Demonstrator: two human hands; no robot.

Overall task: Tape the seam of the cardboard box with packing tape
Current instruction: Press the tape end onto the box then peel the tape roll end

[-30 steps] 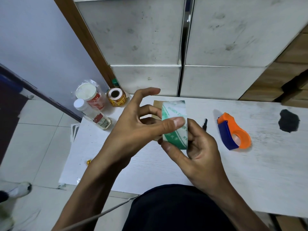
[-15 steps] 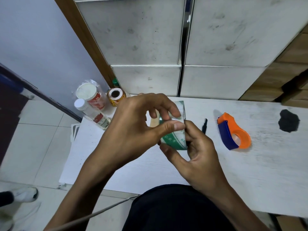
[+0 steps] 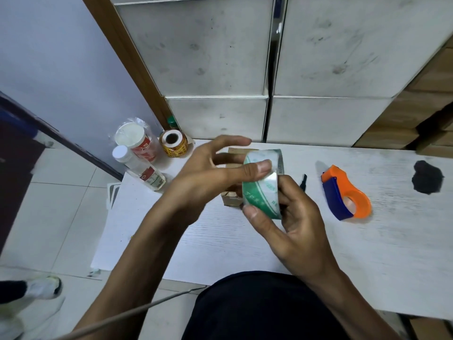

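Observation:
A roll of clear packing tape with green print (image 3: 263,190) is held upright above the white table (image 3: 318,241). My right hand (image 3: 291,224) grips it from below and from the right, thumb on its lower rim. My left hand (image 3: 210,177) rests its thumb flat on the roll's outer face, with the other fingers spread and raised. A small brown cardboard box (image 3: 231,200) lies on the table behind my hands, mostly hidden by them.
An orange and blue tape dispenser (image 3: 345,192) lies to the right, with a small black tool (image 3: 303,180) beside the roll. Two bottles (image 3: 137,155) and a label roll (image 3: 173,143) stand at the table's left corner. A black lump (image 3: 427,176) sits far right.
My left fingers, curled over the top of the roll half a second ago, have lifted and spread again. The thumb stays pressed on the roll's face. The right hand keeps its hold.

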